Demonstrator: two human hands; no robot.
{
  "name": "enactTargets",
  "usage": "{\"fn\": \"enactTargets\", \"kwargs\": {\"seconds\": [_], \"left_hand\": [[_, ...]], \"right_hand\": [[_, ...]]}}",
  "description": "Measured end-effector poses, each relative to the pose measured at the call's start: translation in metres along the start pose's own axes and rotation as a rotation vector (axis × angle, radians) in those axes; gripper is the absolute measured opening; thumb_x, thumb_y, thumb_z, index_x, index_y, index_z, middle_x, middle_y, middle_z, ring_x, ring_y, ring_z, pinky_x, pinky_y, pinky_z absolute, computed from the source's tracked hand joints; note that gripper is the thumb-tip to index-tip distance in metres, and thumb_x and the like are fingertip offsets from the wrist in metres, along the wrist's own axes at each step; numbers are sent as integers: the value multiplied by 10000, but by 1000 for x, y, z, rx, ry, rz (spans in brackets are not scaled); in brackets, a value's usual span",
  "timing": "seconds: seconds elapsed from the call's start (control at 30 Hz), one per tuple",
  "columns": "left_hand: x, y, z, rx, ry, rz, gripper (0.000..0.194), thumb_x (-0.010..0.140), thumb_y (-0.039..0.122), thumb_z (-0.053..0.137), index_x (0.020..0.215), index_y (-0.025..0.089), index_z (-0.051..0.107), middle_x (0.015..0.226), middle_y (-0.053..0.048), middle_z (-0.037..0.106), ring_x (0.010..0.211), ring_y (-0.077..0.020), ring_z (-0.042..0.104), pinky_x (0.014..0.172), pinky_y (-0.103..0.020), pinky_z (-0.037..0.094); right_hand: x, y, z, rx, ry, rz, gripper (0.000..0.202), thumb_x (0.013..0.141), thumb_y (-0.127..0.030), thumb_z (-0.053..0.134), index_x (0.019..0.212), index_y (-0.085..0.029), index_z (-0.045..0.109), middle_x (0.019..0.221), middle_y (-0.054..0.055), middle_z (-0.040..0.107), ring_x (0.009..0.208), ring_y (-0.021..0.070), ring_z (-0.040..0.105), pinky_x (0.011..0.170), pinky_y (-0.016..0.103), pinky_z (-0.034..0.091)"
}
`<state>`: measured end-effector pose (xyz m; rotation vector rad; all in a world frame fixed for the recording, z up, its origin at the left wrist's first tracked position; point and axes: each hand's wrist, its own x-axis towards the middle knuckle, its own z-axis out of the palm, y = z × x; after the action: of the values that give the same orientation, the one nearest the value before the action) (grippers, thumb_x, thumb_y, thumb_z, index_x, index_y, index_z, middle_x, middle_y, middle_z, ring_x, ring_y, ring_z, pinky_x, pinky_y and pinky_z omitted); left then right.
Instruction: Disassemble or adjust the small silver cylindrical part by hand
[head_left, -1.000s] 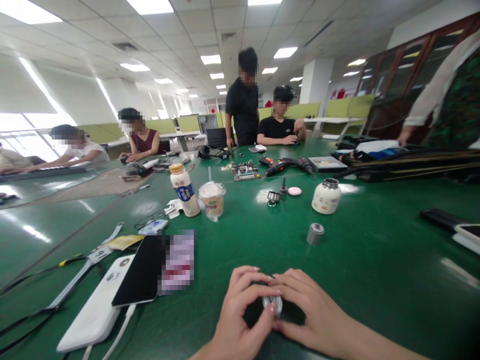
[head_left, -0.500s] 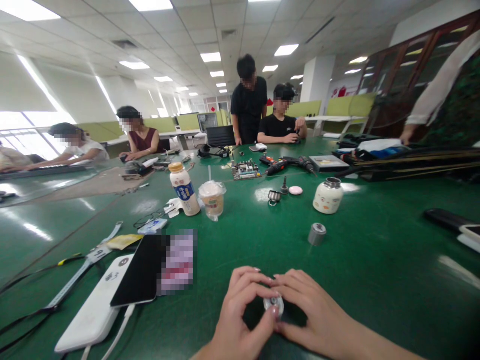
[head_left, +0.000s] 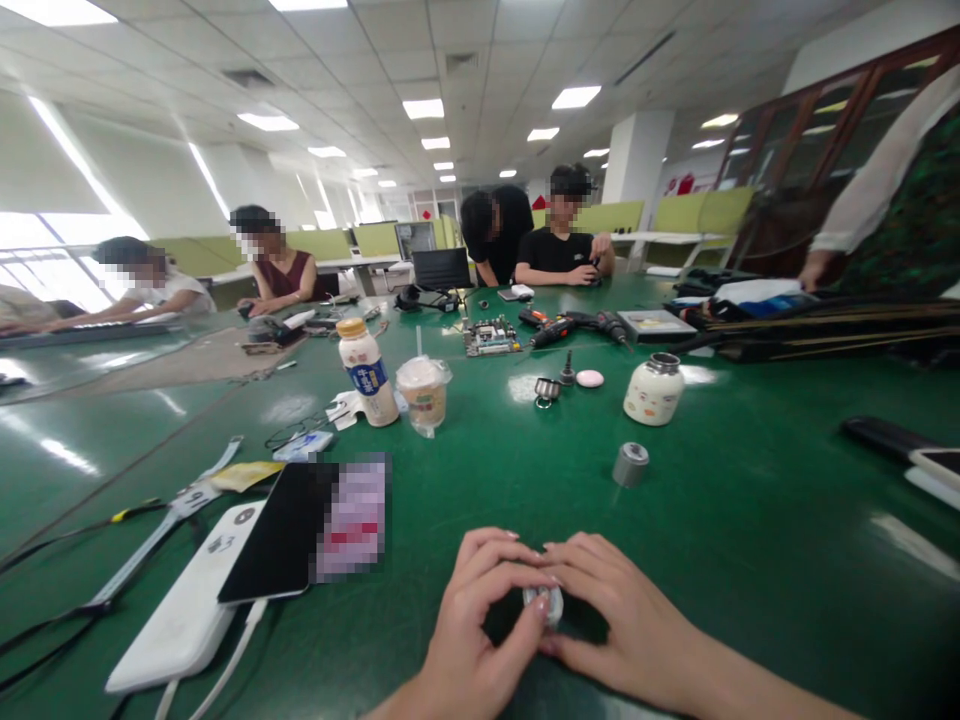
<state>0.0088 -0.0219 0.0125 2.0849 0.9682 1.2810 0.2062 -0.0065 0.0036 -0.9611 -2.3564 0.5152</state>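
Between my two hands, low over the green table, is a small round, pale metallic piece [head_left: 551,605]; its exact kind is too small to make out. My left hand [head_left: 480,610] pinches it, with the thumb lying across its face and the fingers curled at its far side. My right hand [head_left: 619,620] grips the same piece from the right, fingertips meeting those of the left. Beyond my hands stands a short silver metal cylinder [head_left: 631,465]. Farther back is a cream bottle [head_left: 654,390] with a face drawn on it, its metal mouth uncovered.
On the left lie a white power bank [head_left: 184,600], a black phone [head_left: 274,535] and a lanyard [head_left: 161,530]. A milk tea bottle [head_left: 369,375] and a plastic cup [head_left: 424,395] stand mid-table. Behind are a circuit board [head_left: 491,337] and power drills [head_left: 559,330]. Several people are around the table.
My left thumb has shifted slightly over the round piece, covering more of its face. Across the table, the standing person in black has bent down low. Both hands keep their grip.
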Motion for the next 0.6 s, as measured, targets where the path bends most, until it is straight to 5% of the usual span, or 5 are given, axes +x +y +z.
{"fn": "enactTargets", "kwargs": {"seconds": [0.6], "left_hand": [[-1,-5,3,49,89,59,136,809,102,654,873,218,682,875,-35,720,942,-223,604,869,-384,484]], "right_hand": [[0,1,0,-16,-22,4,400,805,-366,729,1174,-237,646,1171,58,687,1076,261,589,972,413,427]]}}
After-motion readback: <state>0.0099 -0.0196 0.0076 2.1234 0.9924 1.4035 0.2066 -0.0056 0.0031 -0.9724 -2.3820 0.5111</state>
